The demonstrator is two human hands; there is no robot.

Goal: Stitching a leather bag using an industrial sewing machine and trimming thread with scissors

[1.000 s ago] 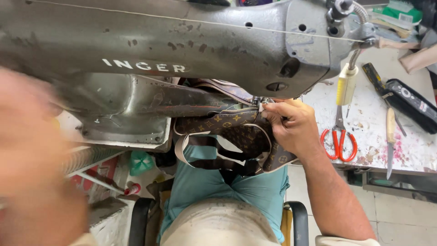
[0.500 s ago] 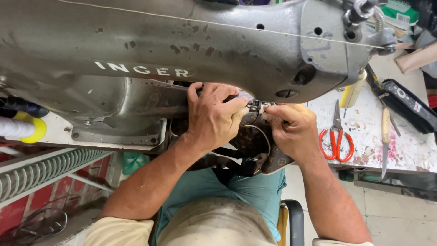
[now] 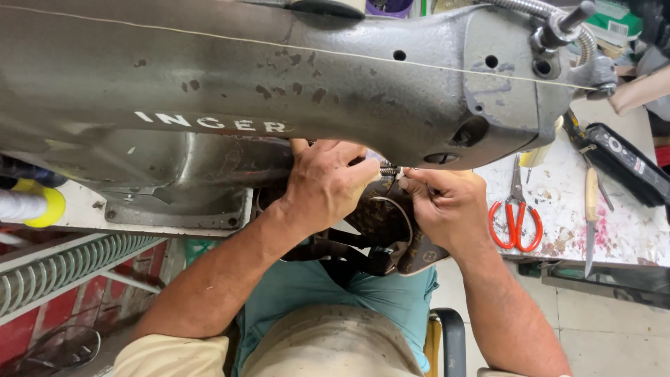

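**Both hands under the machine head**

Looking down, I see the grey sewing machine [image 3: 293,91] fill the upper frame, its arm running left to right, with a pale thread [image 3: 433,64] stretched along it. Below the machine's needle end lies the brown patterned bag [image 3: 391,223], partly hidden by my hands, its dark straps [image 3: 335,251] hanging beneath the machine toward my teal shirt. My left hand [image 3: 324,185] sits just under the machine's arm, fingers curled and pinching at something small by the needle area; I cannot tell exactly what it grips. My right hand [image 3: 447,206] is just right of it, beneath the machine's head, fingers closed in a narrow pinch on the bag's edge, fingertips nearly meeting the left ones. Right of the machine, on the stained white table [image 3: 628,237], lie red-handled scissors [image 3: 515,220] and a knife [image 3: 590,223]. Left of the machine, a yellow-ended spool [image 3: 31,206] shows.
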